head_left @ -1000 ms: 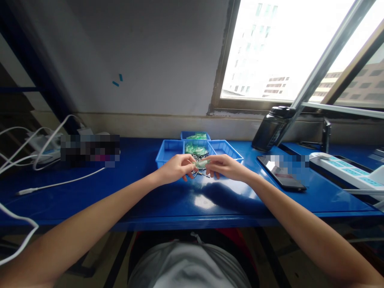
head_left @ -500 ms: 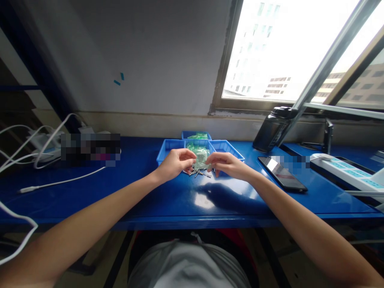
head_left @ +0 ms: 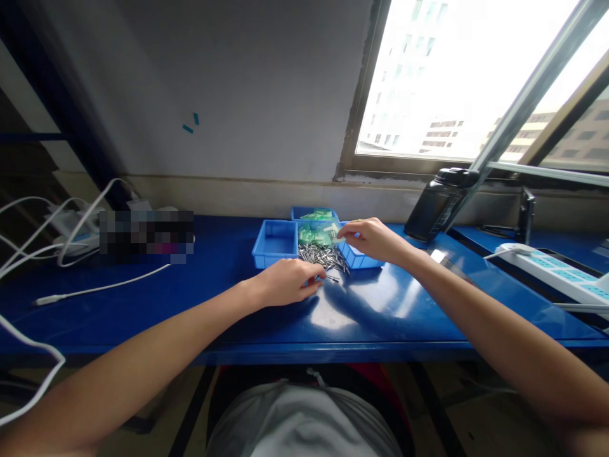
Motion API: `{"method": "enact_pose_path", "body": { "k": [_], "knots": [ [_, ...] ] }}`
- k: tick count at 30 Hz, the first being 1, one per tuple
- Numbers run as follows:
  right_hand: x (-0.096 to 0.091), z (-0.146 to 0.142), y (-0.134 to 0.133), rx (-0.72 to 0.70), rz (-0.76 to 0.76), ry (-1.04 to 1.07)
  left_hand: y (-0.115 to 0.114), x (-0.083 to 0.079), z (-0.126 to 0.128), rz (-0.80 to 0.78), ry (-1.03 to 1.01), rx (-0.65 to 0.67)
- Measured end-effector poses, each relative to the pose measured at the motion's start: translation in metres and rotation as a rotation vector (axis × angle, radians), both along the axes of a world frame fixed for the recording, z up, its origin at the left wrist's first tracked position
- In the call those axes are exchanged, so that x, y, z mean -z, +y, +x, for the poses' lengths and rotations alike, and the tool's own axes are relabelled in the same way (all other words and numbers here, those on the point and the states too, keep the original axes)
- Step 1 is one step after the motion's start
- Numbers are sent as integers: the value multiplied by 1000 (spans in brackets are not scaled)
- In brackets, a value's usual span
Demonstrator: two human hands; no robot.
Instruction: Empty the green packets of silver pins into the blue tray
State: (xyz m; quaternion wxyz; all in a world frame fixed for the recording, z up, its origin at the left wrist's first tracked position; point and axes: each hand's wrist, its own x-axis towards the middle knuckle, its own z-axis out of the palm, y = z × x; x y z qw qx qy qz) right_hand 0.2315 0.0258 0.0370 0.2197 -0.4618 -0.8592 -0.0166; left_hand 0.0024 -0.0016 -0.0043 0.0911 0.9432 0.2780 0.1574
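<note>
My left hand point(head_left: 290, 281) rests on the blue table point(head_left: 190, 311) with its fingers curled. Its fingertips pinch a thin metal pin at the near edge of a pile of metal pins point(head_left: 322, 256). My right hand point(head_left: 372, 238) reaches over the right blue tray point(head_left: 358, 259). Its fingers are pinched on a small pale-green plastic bag point(head_left: 332, 227), held above the middle tray of green bags point(head_left: 314, 236). An empty blue tray point(head_left: 275, 245) stands to the left. A further tray point(head_left: 314, 214) with more green bags sits behind.
A black bottle point(head_left: 435, 206) leans at the window sill on the right. A phone point(head_left: 442, 257) lies partly behind my right forearm, and a white power strip point(head_left: 547, 266) lies at the far right. White cables point(head_left: 95, 289) and chargers lie on the left.
My hands have parted. The right one carried the small bag back toward the trays, and the left one dropped to the table beside the pins. The pin pile now shows.
</note>
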Motion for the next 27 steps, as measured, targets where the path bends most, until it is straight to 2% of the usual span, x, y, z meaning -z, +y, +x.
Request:
{"method": "enact_pose_path", "body": {
  "k": [3,6,8,12,17,22,24,25,27],
  "knots": [
    [-10,-6,18,45,88,-98,0,1,-1,37,43,42],
    [-19,-14,38,186,154,-174,1,0,-2,46,68,58],
    [-22,-21,53,330,186,-249,2,-1,-2,49,80,64],
    [-17,-32,79,395,120,-395,1,-3,-2,57,90,68],
    [-5,-40,91,326,39,-442,-2,-4,-1,70,113,77],
    [-4,-52,85,247,28,-421,-1,-4,-2,48,113,85],
    [-11,-62,69,198,46,-365,-1,-5,-1,27,107,89],
    [-17,-68,55,116,31,-239,-1,-5,-1,7,103,90],
    [-30,-81,17,-131,-110,55,-3,-6,1,-96,54,48]
  ]
}}
